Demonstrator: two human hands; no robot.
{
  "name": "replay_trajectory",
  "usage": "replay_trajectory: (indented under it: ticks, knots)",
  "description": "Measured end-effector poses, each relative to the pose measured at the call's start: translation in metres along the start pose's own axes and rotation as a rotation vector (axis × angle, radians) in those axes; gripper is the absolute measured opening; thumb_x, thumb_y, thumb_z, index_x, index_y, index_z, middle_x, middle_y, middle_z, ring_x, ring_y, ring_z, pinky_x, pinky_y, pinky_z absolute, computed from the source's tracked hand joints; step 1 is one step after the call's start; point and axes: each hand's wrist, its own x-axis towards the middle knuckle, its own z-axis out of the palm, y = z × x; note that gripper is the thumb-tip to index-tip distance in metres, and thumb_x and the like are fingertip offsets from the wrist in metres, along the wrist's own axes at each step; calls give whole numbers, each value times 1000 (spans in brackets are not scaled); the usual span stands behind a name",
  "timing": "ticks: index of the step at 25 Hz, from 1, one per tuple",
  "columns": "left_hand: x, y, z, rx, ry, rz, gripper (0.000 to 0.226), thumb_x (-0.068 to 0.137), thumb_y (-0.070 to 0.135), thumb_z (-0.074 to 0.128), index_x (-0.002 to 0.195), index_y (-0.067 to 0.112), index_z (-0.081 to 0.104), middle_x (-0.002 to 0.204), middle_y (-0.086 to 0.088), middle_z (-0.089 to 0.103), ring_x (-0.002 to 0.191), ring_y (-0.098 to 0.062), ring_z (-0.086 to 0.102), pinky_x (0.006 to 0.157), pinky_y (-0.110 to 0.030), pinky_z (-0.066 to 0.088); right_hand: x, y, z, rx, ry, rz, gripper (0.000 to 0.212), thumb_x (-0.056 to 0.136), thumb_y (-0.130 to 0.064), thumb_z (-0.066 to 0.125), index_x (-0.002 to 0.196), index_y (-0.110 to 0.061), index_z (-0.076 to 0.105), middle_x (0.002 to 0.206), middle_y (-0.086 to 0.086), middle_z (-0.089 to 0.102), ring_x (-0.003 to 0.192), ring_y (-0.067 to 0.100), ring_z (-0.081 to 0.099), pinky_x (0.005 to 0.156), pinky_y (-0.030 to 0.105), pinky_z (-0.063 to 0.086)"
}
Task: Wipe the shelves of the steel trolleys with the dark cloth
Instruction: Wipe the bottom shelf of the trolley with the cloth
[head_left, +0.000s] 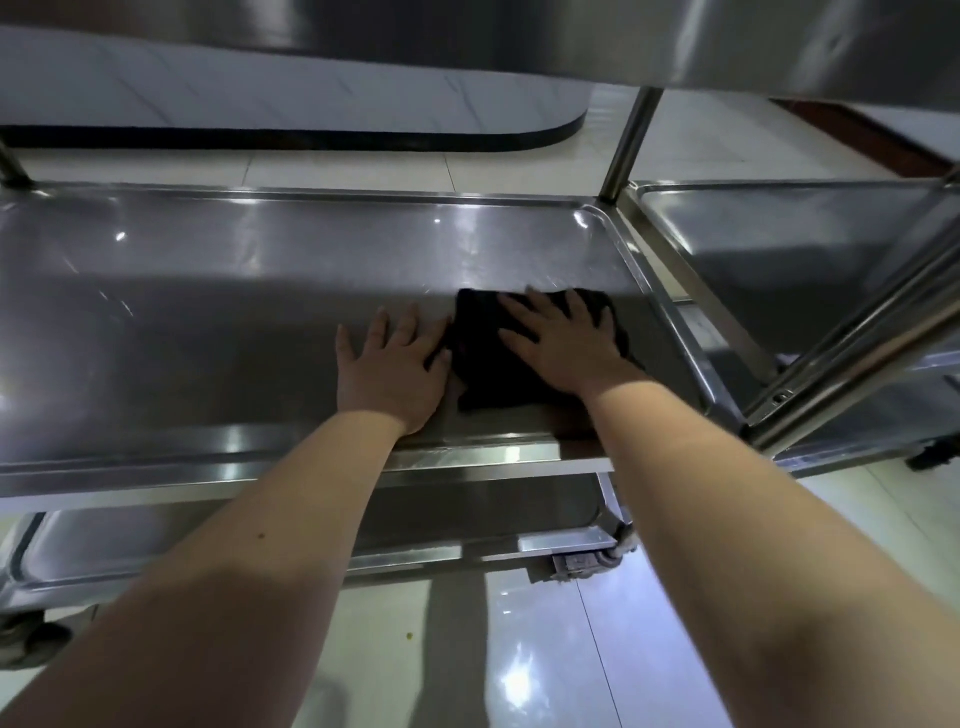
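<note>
Both hands (561, 345) flat, dark cloth (480, 353) near shelf (208, 260) rim

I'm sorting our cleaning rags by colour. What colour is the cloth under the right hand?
The cloth is plain black, with no pattern; the head view shows it.

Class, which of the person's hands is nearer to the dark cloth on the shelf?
Right. The right hand lies flat on top of the cloth; the left hand rests on the bare shelf just beside its left edge.
</note>
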Motion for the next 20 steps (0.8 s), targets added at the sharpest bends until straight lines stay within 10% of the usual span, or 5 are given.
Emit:
replay_trajectory:
  ticks: [4,10,20]
  knots:
    - [3,2,3,12,4,9,53,99,56,10,151,49,7,164,9,0,151,-25,-2,116,-61,-4,0,54,-17,52,2,251,58,95,-69,20,149,-55,5,164,-12,3,149,35,-3,113,66,-5]
    - [0,8,-1,9,-17,0,53,100,56,11,152,47,9,164,7,1,151,-26,-3,115,-63,-5,-86,84,-2,4,-94,109,61,73,-83,7,131,-74,-14,161,-22,-5,150,26,-4,116,57,-3]
    - [11,-25,-28,-76,-163,76,49,105,41,22,154,40,15,164,8,-2,151,-26,-5,115,-58,-9,-76,-13,9,47,-63,107,59,89,-77,18,141,-66,-5,161,-22,-10,149,29,-14,111,65,-9]
